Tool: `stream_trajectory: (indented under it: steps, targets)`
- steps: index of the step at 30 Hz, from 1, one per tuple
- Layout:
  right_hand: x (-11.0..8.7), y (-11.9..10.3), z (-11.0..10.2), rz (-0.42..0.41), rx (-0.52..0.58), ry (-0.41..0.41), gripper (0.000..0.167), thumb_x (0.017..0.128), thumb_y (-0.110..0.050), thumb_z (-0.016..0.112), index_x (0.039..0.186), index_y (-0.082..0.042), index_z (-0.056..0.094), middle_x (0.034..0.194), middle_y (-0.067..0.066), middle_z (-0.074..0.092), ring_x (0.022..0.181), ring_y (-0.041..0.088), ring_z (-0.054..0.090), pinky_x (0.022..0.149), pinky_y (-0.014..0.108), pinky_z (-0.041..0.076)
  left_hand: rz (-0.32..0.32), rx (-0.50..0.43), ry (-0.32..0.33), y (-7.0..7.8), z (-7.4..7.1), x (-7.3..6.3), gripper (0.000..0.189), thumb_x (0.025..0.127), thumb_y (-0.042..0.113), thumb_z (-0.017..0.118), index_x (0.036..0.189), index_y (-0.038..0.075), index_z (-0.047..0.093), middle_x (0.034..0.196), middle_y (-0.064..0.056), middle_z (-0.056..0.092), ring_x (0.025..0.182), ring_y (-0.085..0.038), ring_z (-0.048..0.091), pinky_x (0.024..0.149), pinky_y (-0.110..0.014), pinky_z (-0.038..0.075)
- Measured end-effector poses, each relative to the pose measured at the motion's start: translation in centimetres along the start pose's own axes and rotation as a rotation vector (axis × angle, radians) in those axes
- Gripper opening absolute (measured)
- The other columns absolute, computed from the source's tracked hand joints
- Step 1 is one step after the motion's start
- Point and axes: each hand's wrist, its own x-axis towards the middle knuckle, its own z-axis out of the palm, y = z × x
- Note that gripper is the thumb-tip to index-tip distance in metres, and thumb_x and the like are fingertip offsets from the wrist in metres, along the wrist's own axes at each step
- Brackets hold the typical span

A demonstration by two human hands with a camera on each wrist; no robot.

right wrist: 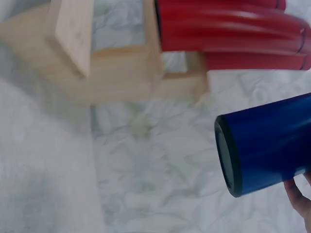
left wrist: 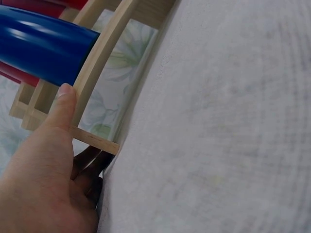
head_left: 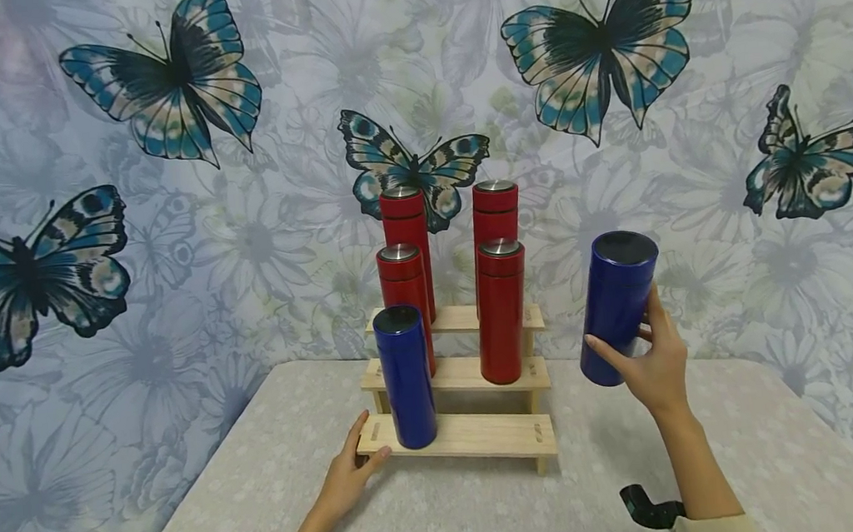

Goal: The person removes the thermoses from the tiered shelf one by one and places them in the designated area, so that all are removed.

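My right hand [head_left: 655, 362] grips a blue thermos [head_left: 620, 305] with a dark lid, in the air right of a stepped wooden stand [head_left: 477, 434]. In the right wrist view the held thermos [right wrist: 269, 145] shows its dark-rimmed base, and only part of the hand [right wrist: 300, 201] is visible. My left hand [head_left: 343, 481] holds the left end of the lowest step; in the left wrist view its thumb [left wrist: 62, 107] lies on the step's edge and its other fingers are partly hidden behind the leg. Another blue thermos [head_left: 407, 384] stands upright on that step's left part.
Red thermoses with steel lids stand in pairs on the middle step [head_left: 453, 374] and top step [head_left: 455, 319]. A black angled object [head_left: 650, 509] is beside my right forearm. A pale cloth covers the table [head_left: 248, 480], with a butterfly-patterned wall [head_left: 305, 250] behind.
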Motion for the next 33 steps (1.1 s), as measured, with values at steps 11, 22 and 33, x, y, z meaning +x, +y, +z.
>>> stream_trajectory:
  steps: [11, 22, 33]
  targets:
    - [-1.5, 5.4, 2.7, 0.106, -0.061, 0.103, 0.108, 0.057, -0.004, 0.087, 0.146, -0.016, 0.027, 0.116, 0.025, 0.054, 0.091, 0.034, 0.058, 0.071, 0.004, 0.038, 0.009, -0.004, 0.01, 0.0, -0.1, 0.2, 0.076, 0.088, 0.035, 0.063, 0.148, 0.022, 0.018, 0.135, -0.019, 0.045, 0.12, -0.033, 0.047, 0.098, -0.049, 0.037]
    - [-5.5, 9.4, 5.4, 0.233, -0.141, 0.101, 0.108, 0.062, -0.013, 0.086, 0.148, -0.018, 0.021, 0.108, 0.029, 0.053, 0.09, 0.037, 0.055, 0.066, 0.048, 0.047, -0.008, -0.003, -0.001, -0.1, -0.1, 0.0, 0.075, 0.089, 0.037, 0.061, 0.148, 0.02, 0.018, 0.135, -0.022, 0.044, 0.12, -0.035, 0.046, 0.097, -0.05, 0.037]
    - [-6.7, 10.5, 6.7, 0.26, -0.151, 0.094, 0.107, 0.062, -0.012, 0.086, 0.148, -0.014, 0.022, 0.105, 0.03, 0.051, 0.089, 0.037, 0.05, 0.07, 0.046, 0.043, -0.009, -0.013, -0.009, -0.2, -0.1, -0.1, 0.074, 0.089, 0.038, 0.06, 0.148, 0.024, 0.018, 0.136, -0.02, 0.043, 0.121, -0.034, 0.045, 0.097, -0.05, 0.037]
